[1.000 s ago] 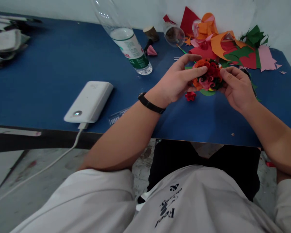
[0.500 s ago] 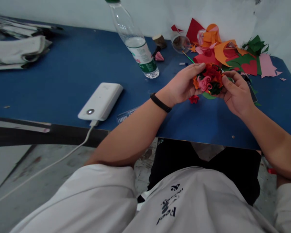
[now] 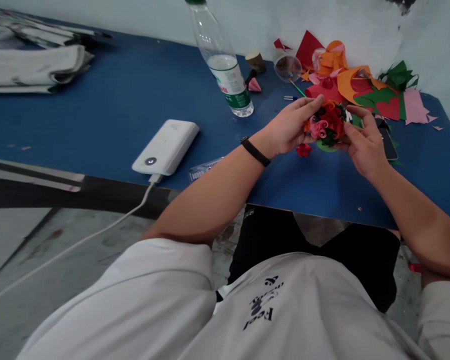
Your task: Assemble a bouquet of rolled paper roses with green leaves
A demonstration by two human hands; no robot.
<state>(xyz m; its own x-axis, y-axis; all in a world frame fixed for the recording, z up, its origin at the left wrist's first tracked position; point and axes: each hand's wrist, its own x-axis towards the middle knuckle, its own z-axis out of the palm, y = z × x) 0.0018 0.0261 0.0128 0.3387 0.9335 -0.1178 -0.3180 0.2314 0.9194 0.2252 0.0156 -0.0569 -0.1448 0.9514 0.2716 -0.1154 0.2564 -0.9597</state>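
Between my two hands is a ball-shaped bunch of paper flowers [image 3: 327, 122] in red, pink, orange and dark green, held above the blue table. My left hand [image 3: 292, 125] grips its left side, thumb along the top edge. On the other side my right hand [image 3: 365, 142] has its thumb and fingers against the right edge; its index finger is lifted a little. Under the bunch a green paper piece [image 3: 326, 147] shows in part. A small red paper flower [image 3: 304, 150] lies on the table just below my left fingers.
Coloured paper scraps [image 3: 375, 92] are heaped along the wall, beside a clear plastic cup [image 3: 287, 67]. A water bottle [image 3: 228, 80] stands left of my hands. Nearer are a white power bank [image 3: 167, 147] with a cable and, at right, a phone [image 3: 388, 142]. Folded cloth [image 3: 33, 67] lies far left.
The whole view has shifted slightly, so table things appear further right. Both hands keep hold of the flower bunch; my right index finger has lifted somewhat off it.
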